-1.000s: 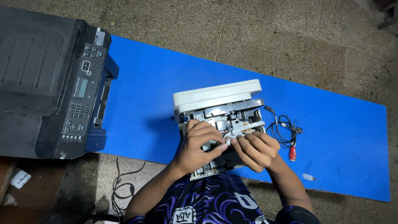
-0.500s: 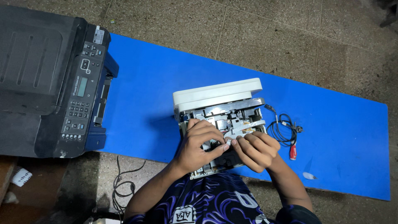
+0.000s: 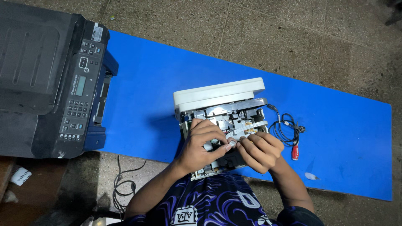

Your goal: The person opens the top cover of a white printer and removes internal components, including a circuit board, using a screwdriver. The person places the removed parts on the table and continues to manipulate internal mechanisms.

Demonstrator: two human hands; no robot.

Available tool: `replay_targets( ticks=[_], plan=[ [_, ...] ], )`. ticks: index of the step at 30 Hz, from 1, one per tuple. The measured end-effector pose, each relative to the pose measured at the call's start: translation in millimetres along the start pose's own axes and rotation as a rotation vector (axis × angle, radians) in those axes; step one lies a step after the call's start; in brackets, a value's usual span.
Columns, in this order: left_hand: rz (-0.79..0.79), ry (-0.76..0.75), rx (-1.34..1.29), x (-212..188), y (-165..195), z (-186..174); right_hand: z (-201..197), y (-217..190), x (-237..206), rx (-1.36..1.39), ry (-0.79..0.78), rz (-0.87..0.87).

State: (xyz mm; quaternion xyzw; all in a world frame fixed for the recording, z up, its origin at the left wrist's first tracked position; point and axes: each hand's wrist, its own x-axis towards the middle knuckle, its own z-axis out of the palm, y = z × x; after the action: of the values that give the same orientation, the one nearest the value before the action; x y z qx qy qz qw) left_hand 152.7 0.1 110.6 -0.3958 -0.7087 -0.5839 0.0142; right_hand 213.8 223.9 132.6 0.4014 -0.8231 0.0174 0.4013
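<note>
At the far left a big black printer (image 3: pixel 46 79) sits half on the blue mat (image 3: pixel 150 83). In the middle of the mat lies the opened white printer (image 3: pixel 220 94), its insides facing you. Your left hand (image 3: pixel 201 146) rests curled on those insides, and your right hand (image 3: pixel 259 150) meets it fingertip to fingertip, the two together pinching a small white part (image 3: pixel 231 143). A coiled black cable (image 3: pixel 287 127) lies just beside, on the right.

Two printers (image 3: pixel 220 109), one mat (image 3: pixel 343 138)
</note>
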Motion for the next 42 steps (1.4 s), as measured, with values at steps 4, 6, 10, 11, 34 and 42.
replay_targets(
  ticks=[4,6,10,11,34,42],
  plan=[
    [-0.004,-0.008,0.003,0,0,0,0,0,1,0.001,0.001,0.009],
    [-0.008,-0.015,0.001,0,-1,0,-2,0,1,0.002,-0.015,0.016],
    [0.003,-0.007,-0.006,-2,-3,1,-1,1,4,0.018,-0.025,0.039],
    [0.004,-0.004,-0.012,-2,-5,1,-1,2,5,0.027,-0.027,0.049],
    [-0.101,0.257,0.195,5,-18,0,0,-5,-16,0.591,-0.193,0.924],
    [-0.053,0.142,0.179,11,-9,-6,-1,-4,-20,0.571,-0.253,0.990]
  ],
)
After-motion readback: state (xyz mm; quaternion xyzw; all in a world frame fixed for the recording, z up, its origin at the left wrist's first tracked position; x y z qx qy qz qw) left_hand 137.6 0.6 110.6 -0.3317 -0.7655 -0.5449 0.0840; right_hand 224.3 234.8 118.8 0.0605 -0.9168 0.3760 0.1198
